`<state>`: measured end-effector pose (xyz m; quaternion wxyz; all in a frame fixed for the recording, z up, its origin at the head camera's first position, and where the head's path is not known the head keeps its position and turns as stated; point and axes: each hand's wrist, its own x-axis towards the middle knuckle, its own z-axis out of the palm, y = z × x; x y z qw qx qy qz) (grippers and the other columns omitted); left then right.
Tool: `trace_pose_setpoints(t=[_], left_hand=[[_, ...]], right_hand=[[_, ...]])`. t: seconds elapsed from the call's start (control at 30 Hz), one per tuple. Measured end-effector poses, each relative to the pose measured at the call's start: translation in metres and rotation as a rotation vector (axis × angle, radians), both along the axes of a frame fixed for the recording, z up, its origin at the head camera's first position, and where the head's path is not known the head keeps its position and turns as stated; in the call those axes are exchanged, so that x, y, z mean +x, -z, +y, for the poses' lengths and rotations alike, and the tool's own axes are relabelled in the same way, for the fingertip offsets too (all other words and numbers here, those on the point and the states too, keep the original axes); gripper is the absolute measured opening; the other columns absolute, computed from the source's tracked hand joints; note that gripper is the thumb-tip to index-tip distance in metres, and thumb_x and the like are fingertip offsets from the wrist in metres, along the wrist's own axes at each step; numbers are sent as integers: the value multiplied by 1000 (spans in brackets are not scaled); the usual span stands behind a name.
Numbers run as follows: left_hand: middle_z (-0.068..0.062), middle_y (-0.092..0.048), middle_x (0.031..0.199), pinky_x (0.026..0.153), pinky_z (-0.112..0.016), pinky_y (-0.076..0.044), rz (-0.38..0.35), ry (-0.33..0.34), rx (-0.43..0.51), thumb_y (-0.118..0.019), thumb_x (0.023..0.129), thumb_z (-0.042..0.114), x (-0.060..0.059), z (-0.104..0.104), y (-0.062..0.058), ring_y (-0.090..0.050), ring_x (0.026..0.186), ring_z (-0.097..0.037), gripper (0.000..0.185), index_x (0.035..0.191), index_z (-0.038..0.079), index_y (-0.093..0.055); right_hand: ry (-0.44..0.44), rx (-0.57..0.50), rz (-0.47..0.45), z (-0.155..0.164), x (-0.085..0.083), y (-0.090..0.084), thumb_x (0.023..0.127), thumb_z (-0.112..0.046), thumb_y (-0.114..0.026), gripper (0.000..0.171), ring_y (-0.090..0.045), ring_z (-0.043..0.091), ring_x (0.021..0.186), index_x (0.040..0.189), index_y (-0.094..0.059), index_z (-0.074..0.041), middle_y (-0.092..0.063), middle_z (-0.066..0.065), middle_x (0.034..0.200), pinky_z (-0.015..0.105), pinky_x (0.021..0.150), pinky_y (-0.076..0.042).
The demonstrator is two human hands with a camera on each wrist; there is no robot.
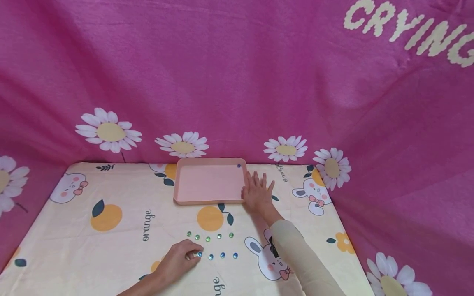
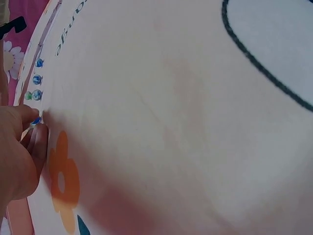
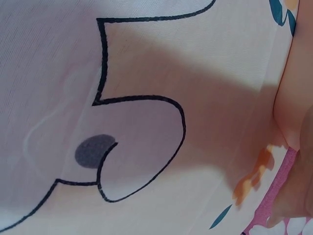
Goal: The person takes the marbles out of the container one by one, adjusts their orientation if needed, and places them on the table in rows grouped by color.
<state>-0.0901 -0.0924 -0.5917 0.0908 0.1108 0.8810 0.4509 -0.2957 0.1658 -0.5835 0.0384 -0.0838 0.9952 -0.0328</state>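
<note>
My left hand (image 1: 179, 259) pinches a blue glass marble (image 1: 200, 254) between thumb and fingertips, at the left end of a row of blue marbles (image 1: 222, 255). In the left wrist view the pinched marble (image 2: 36, 120) peeks out between the fingers. Just behind that row runs another of several green marbles (image 1: 207, 239). My right hand (image 1: 257, 195) rests with spread, straight fingers against the right side of a shallow pink tray (image 1: 211, 202). One dark blue marble (image 1: 238, 166) lies in the tray's far right corner.
A cream cloth (image 1: 129, 255) printed with oranges, rabbits and words covers the table. Behind and at both sides hangs a magenta curtain (image 1: 237, 82) with daisies. The tray stands near the table's back edge, close to the curtain.
</note>
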Motion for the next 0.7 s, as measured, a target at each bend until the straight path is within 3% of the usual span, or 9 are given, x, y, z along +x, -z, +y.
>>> trace_pose_setpoints(t=[0.13,0.27,0.53,0.7], left_hand=[[8,-61,92,64,-21,-48,8,-25,10,-78,85,8,-2,1,-4,-53,74,-4,25,110,12,-73],[9,-61,95,69,-21,-50,15,-54,12,-76,88,10,-13,2,-11,-55,79,-7,29,117,12,-71],[-1,-64,108,76,-23,-54,25,-78,116,-73,92,10,-52,6,-29,-60,88,-12,41,131,11,-63],[-7,-65,116,81,-24,-55,85,-76,156,-73,91,8,-81,15,-39,-60,96,-15,43,133,12,-61]], right_hand=[[-7,0,3,1,-2,1,104,-46,-33,66,-3,46,148,162,-9,-24,-13,10,165,71,111,0],[-9,10,9,0,-1,-2,104,-47,-33,66,-3,46,148,162,-9,-24,-14,10,165,71,111,-2],[-13,1,27,-1,1,-7,104,-45,-36,66,-4,46,148,162,-13,-22,-16,11,165,71,111,-3],[-6,10,17,-2,2,-5,104,-46,-35,67,-3,45,148,162,-11,-24,-14,10,165,71,111,-2]])
